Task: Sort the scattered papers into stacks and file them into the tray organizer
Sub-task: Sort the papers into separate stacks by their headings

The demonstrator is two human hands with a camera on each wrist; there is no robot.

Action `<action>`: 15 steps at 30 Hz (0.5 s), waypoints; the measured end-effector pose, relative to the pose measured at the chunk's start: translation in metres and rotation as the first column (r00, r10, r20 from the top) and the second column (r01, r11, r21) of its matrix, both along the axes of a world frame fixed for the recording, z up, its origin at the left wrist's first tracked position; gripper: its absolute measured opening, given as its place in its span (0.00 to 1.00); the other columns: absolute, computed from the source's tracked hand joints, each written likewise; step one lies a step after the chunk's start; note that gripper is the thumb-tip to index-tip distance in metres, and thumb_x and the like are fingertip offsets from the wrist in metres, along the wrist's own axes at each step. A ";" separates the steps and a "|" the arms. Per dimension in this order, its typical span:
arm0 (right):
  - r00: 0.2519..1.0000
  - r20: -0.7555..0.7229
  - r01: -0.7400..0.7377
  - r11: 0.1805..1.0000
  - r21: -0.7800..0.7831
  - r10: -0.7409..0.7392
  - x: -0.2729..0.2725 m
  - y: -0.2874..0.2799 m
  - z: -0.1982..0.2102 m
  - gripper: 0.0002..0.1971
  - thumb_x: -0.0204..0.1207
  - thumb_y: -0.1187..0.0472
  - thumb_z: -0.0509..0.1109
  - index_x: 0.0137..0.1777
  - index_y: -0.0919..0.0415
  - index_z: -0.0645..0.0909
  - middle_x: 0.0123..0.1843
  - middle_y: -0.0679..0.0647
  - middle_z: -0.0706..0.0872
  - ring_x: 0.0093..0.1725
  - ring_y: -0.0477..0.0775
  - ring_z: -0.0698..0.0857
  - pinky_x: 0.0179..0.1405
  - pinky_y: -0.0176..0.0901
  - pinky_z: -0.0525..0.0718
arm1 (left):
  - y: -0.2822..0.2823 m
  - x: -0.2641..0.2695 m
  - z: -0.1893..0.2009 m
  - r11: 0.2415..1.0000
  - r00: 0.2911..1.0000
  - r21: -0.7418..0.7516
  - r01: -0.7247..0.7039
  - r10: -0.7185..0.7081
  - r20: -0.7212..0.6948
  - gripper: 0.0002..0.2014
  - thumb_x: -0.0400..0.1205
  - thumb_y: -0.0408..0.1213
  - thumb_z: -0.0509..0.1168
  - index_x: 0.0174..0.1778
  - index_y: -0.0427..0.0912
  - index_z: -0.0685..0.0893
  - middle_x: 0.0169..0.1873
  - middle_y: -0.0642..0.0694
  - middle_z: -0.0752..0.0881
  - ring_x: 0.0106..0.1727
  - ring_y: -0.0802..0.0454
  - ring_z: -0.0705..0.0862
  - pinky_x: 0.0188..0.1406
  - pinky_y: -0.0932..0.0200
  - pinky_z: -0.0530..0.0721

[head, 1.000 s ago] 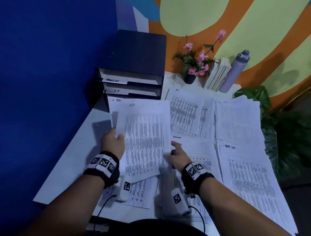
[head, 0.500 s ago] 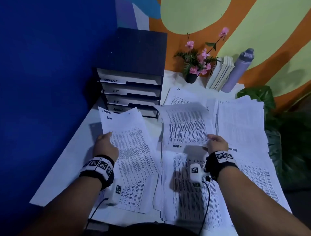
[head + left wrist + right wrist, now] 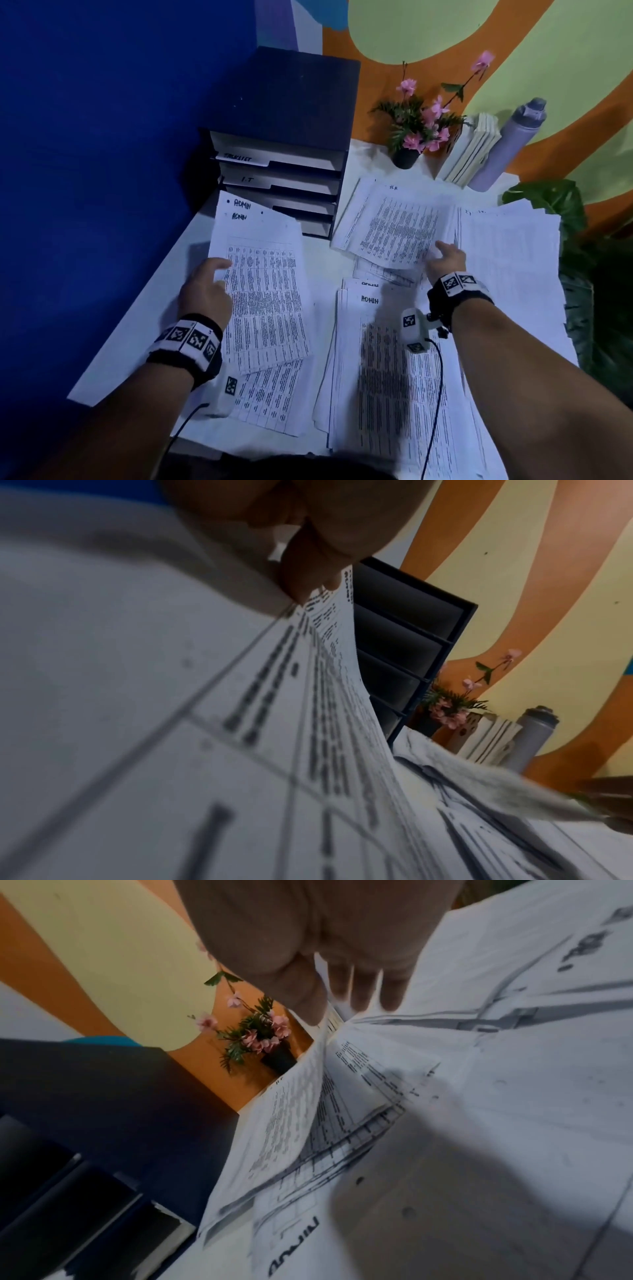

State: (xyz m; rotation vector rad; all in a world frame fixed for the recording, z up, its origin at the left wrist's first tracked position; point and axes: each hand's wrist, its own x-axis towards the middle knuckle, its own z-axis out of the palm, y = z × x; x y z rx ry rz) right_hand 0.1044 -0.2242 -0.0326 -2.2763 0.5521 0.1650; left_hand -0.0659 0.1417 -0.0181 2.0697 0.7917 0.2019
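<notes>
While both hands are on paper, the scene reads as below.

Left hand: the left hand (image 3: 205, 291) pinches the left edge of the ADMIN sheets (image 3: 263, 291), thumb on top; the left wrist view shows fingers (image 3: 308, 569) curled under the paper edge.
ADMIN sheets: a few printed pages, "ADMIN" handwritten twice at the top, lifted at an angle over the table (image 3: 137, 325), their top corner just in front of the tray organizer (image 3: 284, 137).
Right hand: the right hand (image 3: 448, 258) reaches forward with straight fingers (image 3: 363, 988) slid under the right edge of the HR stack (image 3: 397, 226) and the thumb over it, so the edge sits between thumb and fingers.
HR stack: printed pages marked "H.R" at the top, fanned and partly raised, just right of the organizer.
Near stack: an ADMIN pile (image 3: 394, 377) lies flat below the right forearm.
Right stack: another paper pile (image 3: 510, 260) lies right of the hand; its heading is too faint to read.
Tray organizer: dark, four tiers, back left corner; labels read "TASKLIST" and "I.T", lower ones are partly hidden.
Background: flower pot (image 3: 406, 157), books (image 3: 472, 150) and bottle (image 3: 507, 144) along the wall.
</notes>
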 end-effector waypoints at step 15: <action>0.994 0.081 -0.107 0.866 0.488 0.077 -0.114 0.082 -0.002 0.28 0.78 0.71 0.65 0.73 0.47 0.66 0.49 0.57 0.84 0.39 0.55 0.84 0.37 0.46 0.88 | -0.069 0.015 -0.004 0.959 0.974 -0.183 0.218 -0.203 0.101 0.28 0.82 0.21 0.57 0.74 0.52 0.64 0.69 0.48 0.75 0.50 0.55 0.83 0.43 0.71 0.82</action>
